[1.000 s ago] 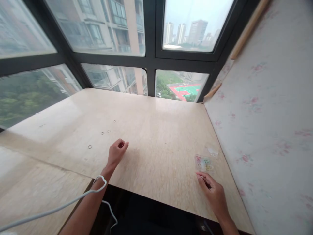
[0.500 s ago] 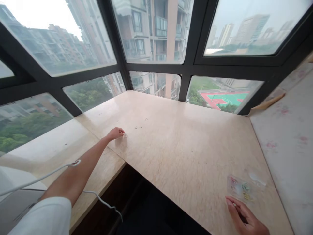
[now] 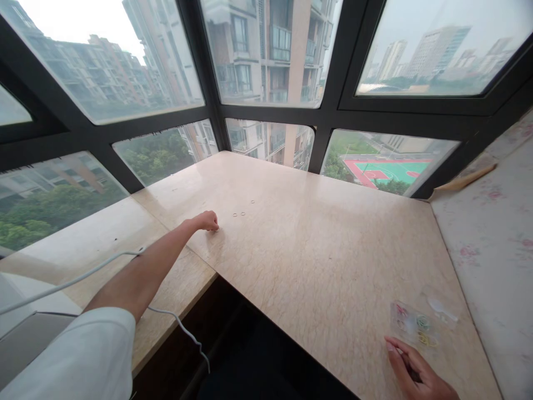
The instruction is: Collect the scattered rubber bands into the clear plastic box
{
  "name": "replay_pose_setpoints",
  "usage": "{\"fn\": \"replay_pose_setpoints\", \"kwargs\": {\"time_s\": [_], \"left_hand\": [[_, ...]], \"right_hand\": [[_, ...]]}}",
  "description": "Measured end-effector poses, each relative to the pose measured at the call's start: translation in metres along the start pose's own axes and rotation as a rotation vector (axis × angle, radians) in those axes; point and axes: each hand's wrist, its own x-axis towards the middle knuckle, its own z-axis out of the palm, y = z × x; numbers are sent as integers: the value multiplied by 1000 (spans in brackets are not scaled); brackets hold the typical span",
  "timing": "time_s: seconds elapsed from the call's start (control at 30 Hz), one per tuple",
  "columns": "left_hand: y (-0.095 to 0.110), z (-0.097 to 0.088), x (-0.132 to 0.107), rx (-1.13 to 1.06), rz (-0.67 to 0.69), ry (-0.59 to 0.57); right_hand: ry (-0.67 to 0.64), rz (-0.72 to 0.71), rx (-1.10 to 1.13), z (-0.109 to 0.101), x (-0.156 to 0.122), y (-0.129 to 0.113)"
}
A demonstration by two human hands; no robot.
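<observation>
My left hand (image 3: 209, 221) reaches far over the table, its fingers pinched at the surface on a small thin ring (image 3: 216, 229), mostly hidden under the fingertips. Just beyond lie more small thin rings: two close together, a left one (image 3: 235, 215) and a right one (image 3: 243, 214), and a farther one (image 3: 252, 202). At the lower right, my right hand (image 3: 416, 369) is closed, thumb against the fingers; whatever it may hold is hidden. Beside it stands a clear plastic box (image 3: 410, 324) with pink, green and yellow pieces in its compartments, the green and yellow ones loop-shaped.
A pale marbled tabletop (image 3: 300, 289) spreads beneath dark-framed windows. The box's clear lid or a similar clear piece (image 3: 442, 309) lies beside it, near the flowered wall (image 3: 474, 250). A white cable (image 3: 83, 274) crosses at my left forearm. The dark table opening (image 3: 250, 344) lies in front.
My left fingers have come down over the ring that showed beside their tips, covering most of it. My right hand stays where it was. The camera has shifted slightly.
</observation>
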Motion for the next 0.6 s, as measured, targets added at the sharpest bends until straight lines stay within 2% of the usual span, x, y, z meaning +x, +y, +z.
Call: {"fn": "replay_pose_setpoints", "kwargs": {"time_s": [0.2,0.33,0.47,0.6], "left_hand": [[16,4,-2,-128,-8,-68],[36,6,-10,-318,95,-68],[64,10,-18,-527,234,-91],[107,25,-27,-685,371,-96]], "right_hand": [[11,-1,7,1,-1,-1],[8,1,19,2,-2,-5],[14,-11,36,1,-3,-11],[28,-18,51,-1,-2,-17]]}}
